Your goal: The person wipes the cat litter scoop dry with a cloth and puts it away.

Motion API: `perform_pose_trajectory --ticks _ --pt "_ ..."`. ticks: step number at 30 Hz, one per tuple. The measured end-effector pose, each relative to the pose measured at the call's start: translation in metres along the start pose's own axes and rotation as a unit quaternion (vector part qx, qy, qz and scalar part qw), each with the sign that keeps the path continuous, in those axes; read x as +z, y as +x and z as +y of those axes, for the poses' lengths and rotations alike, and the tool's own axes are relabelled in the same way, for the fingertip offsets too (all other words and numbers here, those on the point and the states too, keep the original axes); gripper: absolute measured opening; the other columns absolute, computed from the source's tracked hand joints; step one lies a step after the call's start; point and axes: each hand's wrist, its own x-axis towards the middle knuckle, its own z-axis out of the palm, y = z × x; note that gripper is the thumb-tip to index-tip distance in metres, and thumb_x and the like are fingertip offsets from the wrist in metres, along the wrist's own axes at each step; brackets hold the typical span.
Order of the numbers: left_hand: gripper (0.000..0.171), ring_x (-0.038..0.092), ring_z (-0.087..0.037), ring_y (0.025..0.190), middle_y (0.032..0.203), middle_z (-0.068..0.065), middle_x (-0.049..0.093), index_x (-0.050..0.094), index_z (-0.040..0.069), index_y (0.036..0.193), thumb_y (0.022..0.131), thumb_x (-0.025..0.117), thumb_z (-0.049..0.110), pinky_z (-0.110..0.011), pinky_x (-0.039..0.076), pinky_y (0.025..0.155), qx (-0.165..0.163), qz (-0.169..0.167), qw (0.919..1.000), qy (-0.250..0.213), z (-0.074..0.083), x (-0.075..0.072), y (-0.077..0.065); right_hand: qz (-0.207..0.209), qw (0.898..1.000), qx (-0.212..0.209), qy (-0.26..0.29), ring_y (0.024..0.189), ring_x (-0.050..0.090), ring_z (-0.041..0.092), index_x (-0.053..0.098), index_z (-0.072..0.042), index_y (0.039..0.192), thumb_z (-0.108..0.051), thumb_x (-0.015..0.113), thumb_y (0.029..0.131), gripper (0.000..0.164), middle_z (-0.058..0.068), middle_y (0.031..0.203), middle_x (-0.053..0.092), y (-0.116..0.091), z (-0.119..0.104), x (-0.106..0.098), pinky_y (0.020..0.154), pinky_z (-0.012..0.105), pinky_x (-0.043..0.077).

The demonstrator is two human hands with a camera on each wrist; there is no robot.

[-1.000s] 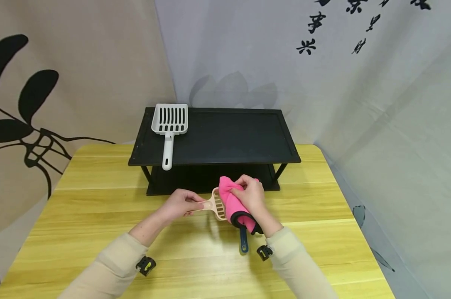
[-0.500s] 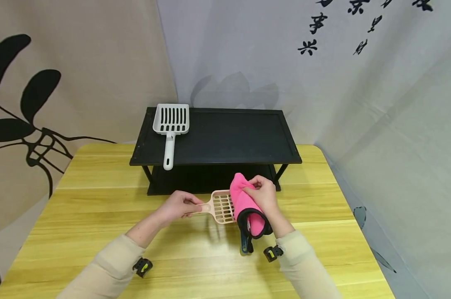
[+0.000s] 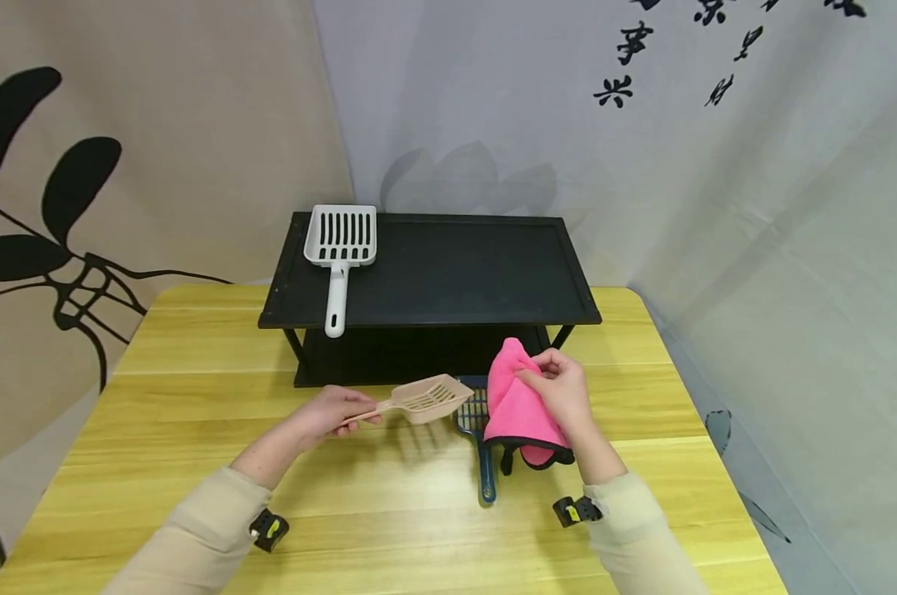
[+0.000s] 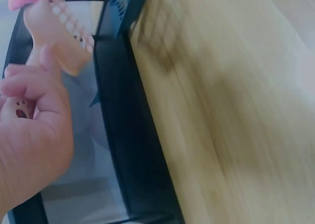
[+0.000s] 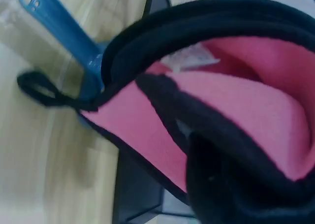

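My left hand (image 3: pixel 328 411) grips the handle of a beige litter scoop (image 3: pixel 426 398), its slotted head tilted and raised over the table in front of the rack. In the left wrist view the fingers curl round that handle. To the right, my right hand (image 3: pixel 565 395) pinches a pink mitt (image 3: pixel 515 405) with black trim near its upper part. The right wrist view looks into the open cuff of the mitt (image 5: pixel 246 101), where a white label and a black loop show. A blue litter scoop (image 3: pixel 486 475) lies on the table between both hands, the mitt overlapping its head.
A black two-tier rack (image 3: pixel 456 273) stands at the back of the wooden table (image 3: pixel 389 529). On its top shelf, at the left, lies a light grey litter scoop (image 3: pixel 337 289), handle towards me. A printed cloth backdrop (image 3: pixel 478 91) hangs behind.
The pink mitt has moved right with my right hand, uncovering much of the blue scoop. My left hand has drawn the beige scoop left, out from beside the mitt, and tilted it.
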Motion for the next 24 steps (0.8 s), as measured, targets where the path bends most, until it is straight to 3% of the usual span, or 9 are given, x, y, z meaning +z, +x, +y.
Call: perform_pose_trajectory --ticks 8,14,24 --pt "0.038 0.039 0.006 0.050 0.076 0.008 0.065 0.040 -0.015 0.131 0.100 0.035 0.006 -0.008 0.032 0.046 -0.028 0.024 0.9969 -0.069 0.000 0.015 0.007 -0.019 0.994 -0.102 0.023 0.067 0.055 0.010 0.065 -0.004 0.082 -0.005 0.075 0.077 0.011 0.010 0.078 0.063 -0.024 -0.017 0.034 0.060 0.018 0.046" --pt "0.040 0.036 0.007 0.050 0.081 0.004 0.062 0.035 -0.017 0.133 0.100 0.030 0.006 -0.006 0.027 0.044 -0.025 -0.010 0.9925 -0.120 0.003 0.028 0.010 -0.039 0.986 -0.151 -0.052 0.068 0.055 0.010 0.066 -0.009 0.085 -0.008 0.075 0.077 0.012 0.008 0.085 0.067 -0.038 -0.016 0.062 0.059 0.017 0.046" --pt "0.039 0.032 0.006 0.048 0.085 0.001 0.059 0.034 -0.016 0.132 0.100 0.032 0.007 -0.007 0.025 0.042 -0.025 -0.033 0.9915 -0.123 0.007 0.025 0.003 0.025 0.976 -0.192 -0.103 0.064 0.052 0.014 0.063 -0.008 0.084 -0.007 0.076 0.077 0.014 0.008 0.077 0.066 -0.032 -0.012 0.052 0.056 0.018 0.043"
